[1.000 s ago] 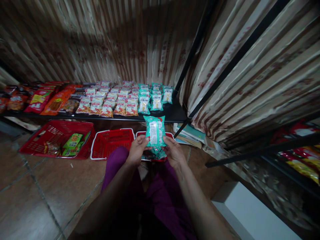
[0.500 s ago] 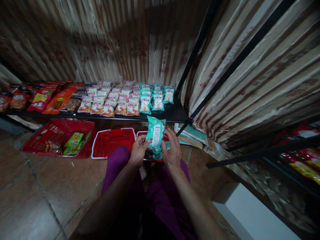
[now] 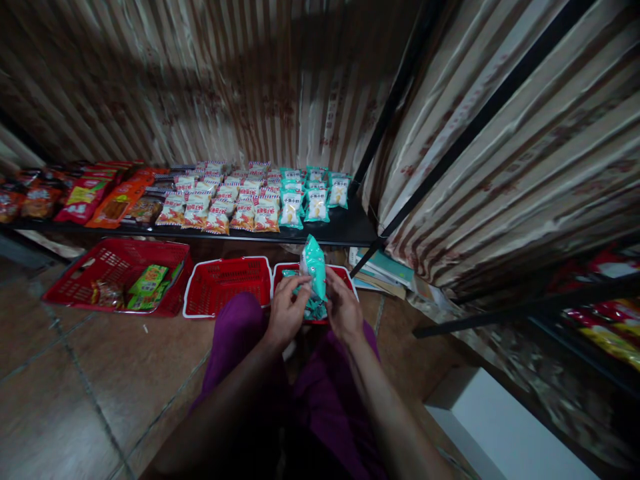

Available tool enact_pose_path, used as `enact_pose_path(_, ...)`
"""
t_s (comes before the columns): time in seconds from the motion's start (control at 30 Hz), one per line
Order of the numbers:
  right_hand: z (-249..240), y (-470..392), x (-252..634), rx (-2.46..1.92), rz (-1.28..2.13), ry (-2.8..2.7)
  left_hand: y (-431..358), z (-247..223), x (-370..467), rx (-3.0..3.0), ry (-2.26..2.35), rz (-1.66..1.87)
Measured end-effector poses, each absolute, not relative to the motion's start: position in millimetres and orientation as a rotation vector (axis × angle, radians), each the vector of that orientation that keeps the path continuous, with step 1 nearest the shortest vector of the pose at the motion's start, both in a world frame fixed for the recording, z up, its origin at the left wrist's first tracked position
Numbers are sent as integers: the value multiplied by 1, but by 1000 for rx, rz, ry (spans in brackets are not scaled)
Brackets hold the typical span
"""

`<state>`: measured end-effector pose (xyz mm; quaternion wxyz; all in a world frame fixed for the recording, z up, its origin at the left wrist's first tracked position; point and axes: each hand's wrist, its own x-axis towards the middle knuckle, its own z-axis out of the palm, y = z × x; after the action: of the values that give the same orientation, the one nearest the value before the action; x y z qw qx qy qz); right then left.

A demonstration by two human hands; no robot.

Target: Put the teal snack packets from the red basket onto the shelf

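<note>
Between my two hands a teal snack bag (image 3: 314,265) stands upright, turned edge-on toward me. My left hand (image 3: 290,308) is closed on its left side, fingers against the wrapper. On its right side my right hand (image 3: 343,308) presses, its fingers partly hidden behind the bag. Just below is a red basket (image 3: 347,272) with a white rim, holding more teal bags (image 3: 315,309), largely covered by my hands. On the black shelf (image 3: 345,230) ahead, matching teal bags (image 3: 317,204) stand in short rows at the right end.
Left of the teal rows, the shelf carries white-and-orange snack bags (image 3: 217,215) and red and orange packets (image 3: 85,198). A red basket (image 3: 227,280) and a larger red basket (image 3: 175,293) with green packets stand on the floor. Books (image 3: 385,267), a black shelf post (image 3: 400,217) and a white box (image 3: 500,413) are rightward.
The teal bag has been turned from its labelled back facing me to edge-on. Both hands have shifted their grip around it.
</note>
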<state>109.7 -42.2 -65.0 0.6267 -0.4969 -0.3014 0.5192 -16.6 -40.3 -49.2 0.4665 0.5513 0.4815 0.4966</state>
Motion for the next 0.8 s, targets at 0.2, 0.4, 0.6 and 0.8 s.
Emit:
enact_pose_path(0.2,-55,-45,101,-916,1421,-599,-50,-40,-13,1724,1300,1284)
enact_pose_path(0.4,-72,-48,101,-910,1492,-498,-58,-38,-7,1780,1133,1307)
enact_pose_path(0.6,-71,-46,94,-773,1472,-308,-52,-47,-9,1476,1198,1456)
enact_pose_path(0.8,-75,-49,89,-713,1456,-256,-8,-56,-15,754,1054,1295)
